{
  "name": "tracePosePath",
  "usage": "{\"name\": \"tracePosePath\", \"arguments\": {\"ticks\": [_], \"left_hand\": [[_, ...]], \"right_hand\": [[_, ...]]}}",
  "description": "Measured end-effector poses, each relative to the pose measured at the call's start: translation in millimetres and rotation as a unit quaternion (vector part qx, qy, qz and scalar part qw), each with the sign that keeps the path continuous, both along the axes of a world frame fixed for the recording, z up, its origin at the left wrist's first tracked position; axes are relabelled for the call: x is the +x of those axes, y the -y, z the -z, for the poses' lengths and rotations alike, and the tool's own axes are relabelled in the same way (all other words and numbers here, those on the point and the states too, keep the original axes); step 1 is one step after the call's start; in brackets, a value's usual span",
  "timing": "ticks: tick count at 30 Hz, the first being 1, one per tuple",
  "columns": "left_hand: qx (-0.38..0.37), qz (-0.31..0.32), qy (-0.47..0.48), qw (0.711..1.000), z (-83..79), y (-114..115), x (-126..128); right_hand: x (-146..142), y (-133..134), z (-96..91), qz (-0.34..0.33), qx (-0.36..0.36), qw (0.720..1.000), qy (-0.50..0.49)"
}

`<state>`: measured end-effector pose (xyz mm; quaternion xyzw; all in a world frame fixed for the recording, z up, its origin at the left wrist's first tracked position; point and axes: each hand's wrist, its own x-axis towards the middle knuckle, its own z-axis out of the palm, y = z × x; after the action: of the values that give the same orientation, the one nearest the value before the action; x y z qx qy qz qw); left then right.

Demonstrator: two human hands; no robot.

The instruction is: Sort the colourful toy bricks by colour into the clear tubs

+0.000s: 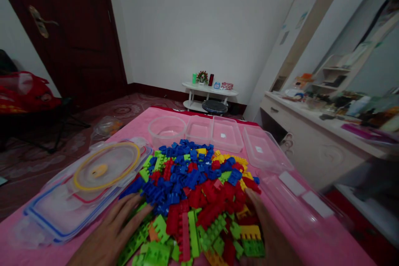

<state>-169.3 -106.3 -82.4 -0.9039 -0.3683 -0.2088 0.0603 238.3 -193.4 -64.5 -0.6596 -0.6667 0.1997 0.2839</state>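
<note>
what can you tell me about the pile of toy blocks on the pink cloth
The pile of toy blocks is a loose, jumbled heap, plastic-looking, in blue, red, green and yellow, with a little orange. Some pieces have studs or notched edges. Blue gathers mostly toward the far side, red around the middle, much green nearest the camera. It lies on the pink cloth, between the left hand, fingers spread at its edge, and the right hand alongside.

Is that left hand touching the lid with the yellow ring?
Apart: the head view shows pink cloth between the left hand and the yellow-ringed lid.
</note>
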Motion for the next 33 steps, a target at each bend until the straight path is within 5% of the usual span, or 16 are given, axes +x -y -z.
{"name": "tracePosePath", "arguments": {"ticks": [5, 16, 22, 26, 30, 33], "left_hand": [[0.018, 0.007, -0.011, 1.000, -17.3, -5, 26], [-0.157, 0.016, 0.076, 0.985, -29.3, -21, 86], [-0.278, 0.016, 0.164, 0.946, -63.4, -42, 117], [-0.281, 0.054, 0.180, 0.941, -93.3, -64, 135], [-0.276, 0.071, 0.072, 0.956, -125.0, -69, 117], [-0.252, 0.051, -0.018, 0.966, -133.8, -54, 74]], "right_hand": [[-14, -32, -16.4, -0.024, -0.037, 0.994, -0.096], [-61, -72, -44.6, -0.055, -0.024, 0.959, -0.277], [-70, -97, -40.8, -0.049, 0.001, 0.920, -0.389], [-77, -107, -65.6, -0.014, -0.014, 0.922, -0.386], [-61, -89, -94.8, -0.050, -0.025, 0.952, -0.300], [-37, -46, -88.9, -0.042, -0.057, 0.987, -0.146]]}}
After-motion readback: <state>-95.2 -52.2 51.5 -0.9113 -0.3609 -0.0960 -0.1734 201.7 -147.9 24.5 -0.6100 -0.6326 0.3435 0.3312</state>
